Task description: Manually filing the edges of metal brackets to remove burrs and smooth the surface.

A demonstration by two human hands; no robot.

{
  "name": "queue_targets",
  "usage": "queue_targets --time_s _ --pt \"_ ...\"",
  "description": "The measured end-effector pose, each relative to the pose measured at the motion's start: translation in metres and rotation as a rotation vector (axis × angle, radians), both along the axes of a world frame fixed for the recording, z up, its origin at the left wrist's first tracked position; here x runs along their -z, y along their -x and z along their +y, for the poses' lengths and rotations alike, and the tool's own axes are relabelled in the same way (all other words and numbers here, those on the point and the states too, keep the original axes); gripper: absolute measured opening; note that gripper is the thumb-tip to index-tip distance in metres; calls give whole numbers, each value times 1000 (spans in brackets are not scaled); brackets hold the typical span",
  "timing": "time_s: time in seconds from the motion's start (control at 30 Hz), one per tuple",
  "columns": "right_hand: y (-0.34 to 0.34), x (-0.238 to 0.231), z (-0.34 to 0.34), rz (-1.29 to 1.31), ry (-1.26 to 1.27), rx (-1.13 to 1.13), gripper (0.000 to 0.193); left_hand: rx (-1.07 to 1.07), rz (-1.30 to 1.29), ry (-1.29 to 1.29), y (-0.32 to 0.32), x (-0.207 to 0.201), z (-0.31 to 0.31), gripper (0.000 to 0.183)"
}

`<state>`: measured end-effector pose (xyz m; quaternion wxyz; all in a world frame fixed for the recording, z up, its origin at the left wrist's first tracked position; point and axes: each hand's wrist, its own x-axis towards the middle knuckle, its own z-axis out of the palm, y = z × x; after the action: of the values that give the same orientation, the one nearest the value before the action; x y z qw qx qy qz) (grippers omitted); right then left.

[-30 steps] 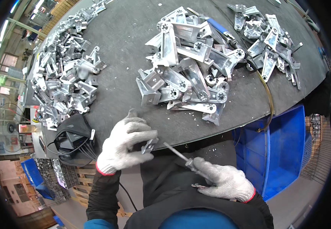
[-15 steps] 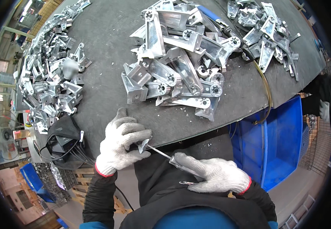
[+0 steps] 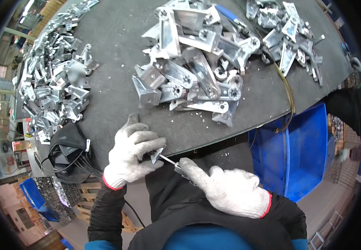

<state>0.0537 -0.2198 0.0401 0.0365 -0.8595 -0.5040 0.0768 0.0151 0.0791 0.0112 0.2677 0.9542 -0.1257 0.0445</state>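
Observation:
My left hand [image 3: 132,152], in a white knit glove, is closed on a small silver metal bracket [image 3: 157,155] at the table's near edge. Most of that bracket is hidden by the fingers. In my right hand [image 3: 230,187], also gloved, is a thin-shafted hand tool [image 3: 181,169] with a grey metal handle. Its index finger stretches along the handle, and the shaft's tip meets the bracket. Beyond both hands lies a heap of silver metal brackets [image 3: 201,71] with round notched ends.
More metal parts are heaped at the left [image 3: 55,83] and far right [image 3: 293,33]. A blue-handled tool [image 3: 228,13] and a yellowish hose [image 3: 289,91] lie between heaps. A black mesh bag [image 3: 68,152] is left, a blue bin [image 3: 307,154] right. Another person's gloved hand [image 3: 344,155] shows beyond the bin.
My right hand has slid up and left along with the tool, so less shaft shows beside the bracket. My left hand stays nearly still. The other person's arm at the right has come further into view.

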Motion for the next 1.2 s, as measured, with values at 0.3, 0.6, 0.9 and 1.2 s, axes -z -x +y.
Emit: queue_targets --time_s 0.3,0.6,0.9,1.2 --pt "-33 -8 -8 1121 109 134 98 81 -4 -13 3 -5 6 63" --pt "-25 10 -18 1324 -491 361 102 -415 -345 210 -96 -47 31 32" --pt "-48 6 25 781 -297 318 93 -401 129 339 -177 -30 44 40" --pt "-49 0 31 632 -237 306 89 -589 -107 -827 -136 -25 149 13"
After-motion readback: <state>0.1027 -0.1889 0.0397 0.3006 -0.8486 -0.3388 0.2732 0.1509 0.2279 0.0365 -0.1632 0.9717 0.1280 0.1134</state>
